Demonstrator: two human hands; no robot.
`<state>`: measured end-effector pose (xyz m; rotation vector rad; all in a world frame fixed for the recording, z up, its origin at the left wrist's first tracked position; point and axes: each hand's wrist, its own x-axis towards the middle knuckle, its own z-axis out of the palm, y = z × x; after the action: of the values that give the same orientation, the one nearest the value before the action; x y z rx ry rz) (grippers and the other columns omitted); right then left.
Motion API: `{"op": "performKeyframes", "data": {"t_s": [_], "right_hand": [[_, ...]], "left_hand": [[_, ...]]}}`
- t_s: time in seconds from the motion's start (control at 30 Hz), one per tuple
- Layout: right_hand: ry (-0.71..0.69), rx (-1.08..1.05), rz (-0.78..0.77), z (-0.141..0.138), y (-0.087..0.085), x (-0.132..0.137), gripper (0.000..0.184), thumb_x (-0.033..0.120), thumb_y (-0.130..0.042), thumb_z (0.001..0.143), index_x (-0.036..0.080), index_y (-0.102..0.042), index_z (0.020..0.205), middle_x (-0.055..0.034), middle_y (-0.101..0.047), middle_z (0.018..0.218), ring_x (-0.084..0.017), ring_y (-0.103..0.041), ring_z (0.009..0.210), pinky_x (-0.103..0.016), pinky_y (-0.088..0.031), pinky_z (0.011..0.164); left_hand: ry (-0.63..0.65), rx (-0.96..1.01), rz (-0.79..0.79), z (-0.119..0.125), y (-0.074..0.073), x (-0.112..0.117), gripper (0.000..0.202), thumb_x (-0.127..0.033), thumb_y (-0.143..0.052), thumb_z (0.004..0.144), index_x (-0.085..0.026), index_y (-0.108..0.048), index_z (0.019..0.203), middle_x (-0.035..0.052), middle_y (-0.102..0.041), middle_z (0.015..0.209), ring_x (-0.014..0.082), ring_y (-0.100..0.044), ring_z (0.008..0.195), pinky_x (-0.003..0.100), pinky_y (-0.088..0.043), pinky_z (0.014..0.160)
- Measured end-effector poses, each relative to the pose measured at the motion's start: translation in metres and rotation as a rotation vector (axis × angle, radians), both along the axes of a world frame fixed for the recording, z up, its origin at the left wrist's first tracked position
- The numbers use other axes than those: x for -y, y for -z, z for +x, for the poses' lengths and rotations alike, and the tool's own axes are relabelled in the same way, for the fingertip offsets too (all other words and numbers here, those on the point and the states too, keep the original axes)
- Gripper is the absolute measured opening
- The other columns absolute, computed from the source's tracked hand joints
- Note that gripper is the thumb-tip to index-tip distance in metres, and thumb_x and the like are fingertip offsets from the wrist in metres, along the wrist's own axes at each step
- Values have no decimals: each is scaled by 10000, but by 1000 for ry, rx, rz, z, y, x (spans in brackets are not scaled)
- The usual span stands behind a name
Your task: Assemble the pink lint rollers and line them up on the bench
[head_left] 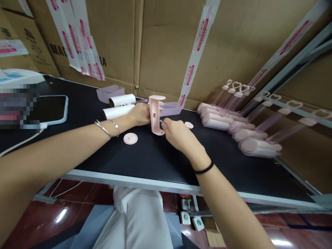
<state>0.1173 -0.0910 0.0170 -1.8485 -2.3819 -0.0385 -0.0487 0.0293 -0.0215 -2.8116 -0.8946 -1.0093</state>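
Note:
My left hand [141, 114] grips a pink plastic holder [155, 114] that stands upright on the black table [155, 162]. My right hand [176, 133] is closed in a pinch on a thin metal pin [157, 119], whose tip meets the side of the holder. A round pink cap [130, 138] lies flat just in front of my left wrist. A smaller pink disc [188, 125] lies to the right of my right hand. Two white rolls [120, 105] lie behind my left hand.
Finished pink rollers with heart-shaped handles [238, 121] lie in a row at the right. A phone [50, 109] with a white cable rests at the left. Clear plastic trays [110, 92] sit at the back. Taped cardboard boxes [166, 45] wall the far side.

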Motion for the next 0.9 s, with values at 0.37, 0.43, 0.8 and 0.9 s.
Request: {"op": "performKeyframes", "data": {"t_s": [0.37, 0.43, 0.8, 0.9], "right_hand": [[-19, 79, 24, 4, -4, 7, 329, 280, -234, 972, 163, -529, 1060, -142, -683, 950, -284, -666, 881, -311, -410, 703], [6, 94, 55, 5, -6, 8, 351, 311, -219, 976, 179, -528, 1078, -134, -686, 932, -287, -668, 861, -310, -407, 687], [27, 107, 136, 4, -7, 9, 333, 303, -270, 956, 189, -577, 1018, -124, -687, 876, -267, -666, 791, -295, -399, 653], [28, 102, 145, 4, -7, 9, 330, 297, -281, 951, 189, -586, 1017, -123, -687, 871, -259, -666, 780, -294, -404, 654]], "left_hand": [[-33, 39, 1, -4, -1, -4, 217, -286, -551, 772, -197, -719, 877, 51, -734, 951, 222, -682, 899, 358, -541, 834], [-60, 37, 19, -4, -3, -4, 222, -310, -534, 790, -191, -713, 846, 59, -733, 899, 226, -684, 862, 358, -547, 798], [-84, 31, 44, -5, -2, -3, 266, -341, -503, 825, -174, -697, 897, 85, -724, 1006, 228, -683, 909, 335, -532, 777], [-72, 38, 53, -5, -2, -4, 275, -328, -501, 829, -177, -702, 939, 84, -722, 1022, 222, -683, 905, 335, -530, 786]]}}
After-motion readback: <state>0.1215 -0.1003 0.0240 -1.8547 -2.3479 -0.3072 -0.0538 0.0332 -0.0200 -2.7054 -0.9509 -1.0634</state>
